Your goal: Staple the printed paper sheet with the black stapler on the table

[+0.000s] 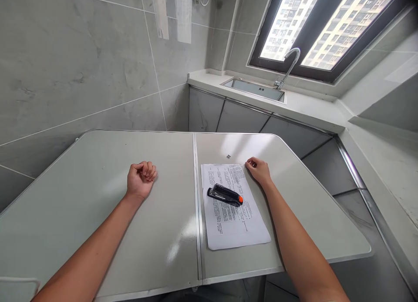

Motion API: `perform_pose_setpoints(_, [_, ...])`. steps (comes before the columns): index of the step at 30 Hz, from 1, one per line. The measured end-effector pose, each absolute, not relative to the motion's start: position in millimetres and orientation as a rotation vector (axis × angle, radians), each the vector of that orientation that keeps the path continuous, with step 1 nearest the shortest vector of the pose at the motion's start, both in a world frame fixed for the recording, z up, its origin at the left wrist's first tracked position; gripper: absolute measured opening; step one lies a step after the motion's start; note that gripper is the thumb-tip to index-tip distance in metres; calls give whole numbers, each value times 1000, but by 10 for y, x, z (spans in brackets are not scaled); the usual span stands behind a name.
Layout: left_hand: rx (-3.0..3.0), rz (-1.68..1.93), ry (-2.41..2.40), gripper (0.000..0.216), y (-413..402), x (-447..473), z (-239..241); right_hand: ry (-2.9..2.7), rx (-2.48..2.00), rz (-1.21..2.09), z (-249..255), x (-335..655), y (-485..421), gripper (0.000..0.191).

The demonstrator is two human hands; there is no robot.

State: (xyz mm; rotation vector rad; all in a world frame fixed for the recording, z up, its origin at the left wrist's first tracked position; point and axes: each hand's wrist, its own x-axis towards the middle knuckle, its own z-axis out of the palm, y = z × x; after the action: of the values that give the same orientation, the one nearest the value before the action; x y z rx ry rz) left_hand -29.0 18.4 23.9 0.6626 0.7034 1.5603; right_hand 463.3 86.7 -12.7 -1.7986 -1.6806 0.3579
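Observation:
A printed sheet of paper (233,210) lies flat on the right half of a pale folding table (98,215). On top of the sheet rests a black stapler (225,194) with an orange tip. My right hand (258,170) is closed in a loose fist at the paper's upper right corner, touching its edge. My left hand (141,178) rests on the left half of the table as a fist, with nothing seen in it. A small loose staple (228,156) sits on the table just beyond the paper.
A seam (197,206) runs down the table's middle. Beyond it a white counter holds a steel sink (254,88) with a curved tap (289,67) under a window. Grey tiled walls stand at the left and back. The floor drops away at the right.

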Motion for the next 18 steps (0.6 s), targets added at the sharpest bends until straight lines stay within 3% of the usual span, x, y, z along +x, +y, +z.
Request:
perform_pose_setpoints(13, [798,1574,746,15,175,-264,214,-1700,-1795,344,-132,4636,860,24])
perform_pose_setpoints(18, [1174,1523,865,24,95,-141,178,-1696,-1790,346,-140,4639,860,25])
